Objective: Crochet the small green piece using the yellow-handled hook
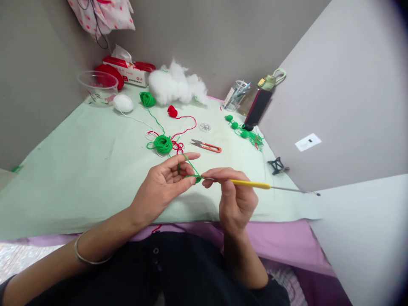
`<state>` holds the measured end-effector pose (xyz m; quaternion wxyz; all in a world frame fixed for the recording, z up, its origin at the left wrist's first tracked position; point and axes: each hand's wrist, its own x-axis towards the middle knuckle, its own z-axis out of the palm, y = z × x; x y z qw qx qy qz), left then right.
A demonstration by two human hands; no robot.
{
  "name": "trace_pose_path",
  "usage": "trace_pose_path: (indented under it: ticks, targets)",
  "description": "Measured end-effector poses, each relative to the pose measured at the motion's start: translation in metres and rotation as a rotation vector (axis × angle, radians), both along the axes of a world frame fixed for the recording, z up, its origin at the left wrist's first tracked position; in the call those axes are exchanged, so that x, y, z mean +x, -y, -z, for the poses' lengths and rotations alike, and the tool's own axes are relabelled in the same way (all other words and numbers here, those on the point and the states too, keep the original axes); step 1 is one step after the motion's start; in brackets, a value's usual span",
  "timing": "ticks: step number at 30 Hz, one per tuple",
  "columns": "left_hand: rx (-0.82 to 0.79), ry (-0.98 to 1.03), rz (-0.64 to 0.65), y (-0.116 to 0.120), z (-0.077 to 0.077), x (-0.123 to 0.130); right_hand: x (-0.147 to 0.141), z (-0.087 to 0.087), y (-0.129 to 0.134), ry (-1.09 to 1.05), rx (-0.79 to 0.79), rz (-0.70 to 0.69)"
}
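Note:
My left hand (pixel 170 177) pinches a small green crochet piece (pixel 198 179) between thumb and fingers, with green yarn looped over its raised index finger. In my right hand (pixel 236 193) is a crochet hook with a yellow handle (pixel 250 184), gripped like a pencil. Its metal tip meets the green piece where the hands come together. Just beyond my left hand lies a loose coil of green yarn (pixel 163 144), with tangled red yarn (pixel 177 147) beside it. Orange-handled thread snips (pixel 206 146) rest on the cloth past my fingertips.
White stuffing (pixel 177 85), a green yarn ball (pixel 147 99), a white yarn ball (pixel 123 103), a clear tub (pixel 98 88) and a tissue box (pixel 127 70) stand at the back. Toward the right are small green balls (pixel 235 125), a phone (pixel 259 107), a pen cup (pixel 235 95) and a black stand (pixel 278 165).

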<state>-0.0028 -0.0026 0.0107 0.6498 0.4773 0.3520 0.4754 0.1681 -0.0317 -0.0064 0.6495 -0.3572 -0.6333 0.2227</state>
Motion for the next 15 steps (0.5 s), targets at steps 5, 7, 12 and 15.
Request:
trace_pose_path:
  ticks: [5, 7, 12, 15]
  targets:
    - [0.019, -0.024, -0.016, 0.001, -0.001, 0.000, -0.001, 0.003, 0.003, 0.334, 0.205, 0.121]
    - [0.003, -0.017, -0.032, 0.002, -0.001, 0.001, -0.003, 0.009, 0.003, 0.460, 0.283, 0.185]
    - [-0.215, 0.187, 0.105, -0.001, 0.000, 0.004, -0.009, 0.019, 0.001, 0.559, 0.350, 0.382]
    - [-0.347, 0.280, 0.168, -0.006, 0.000, 0.003, -0.009, 0.014, -0.001, 0.276, 0.214, 0.279]
